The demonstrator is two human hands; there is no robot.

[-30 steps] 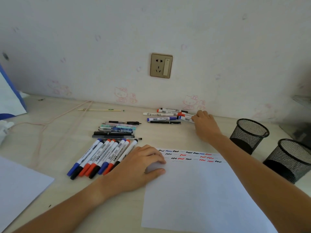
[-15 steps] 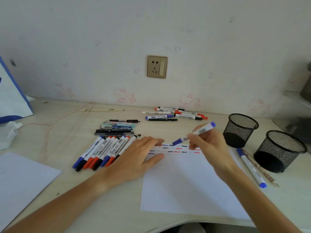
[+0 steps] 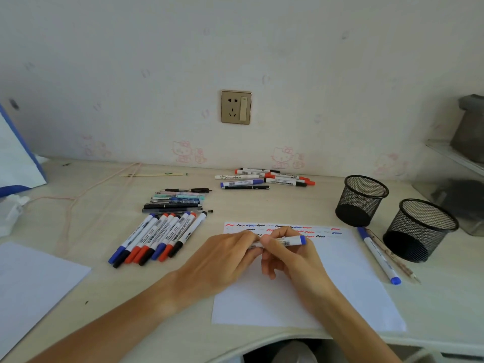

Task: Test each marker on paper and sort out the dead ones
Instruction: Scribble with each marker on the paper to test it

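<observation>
I grip the light, stiff white blue-capped marker (image 3: 284, 241) in both hands (image 3: 285, 255), left hand (image 3: 225, 255) pinching its cap end to pull.

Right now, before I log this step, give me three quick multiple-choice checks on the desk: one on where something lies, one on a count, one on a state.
1. Where does the loose blue marker lie?
A. inside a mesh cup
B. on the desk right of the test paper, beside the nearer mesh cup
C. among the fanned row of markers

2. How many black mesh cups stand on the desk?
A. one
B. two
C. four

3. What is the state of the held marker?
A. lying untouched on the paper
B. dropped in a cup
C. gripped by both hands above the paper

Answers: 1 B, it lies on bare desk beside that cup. 2 B, the nearer cup and the farther mesh cup are the only ones. 3 C, the left hand and right hand both hold it.
</observation>
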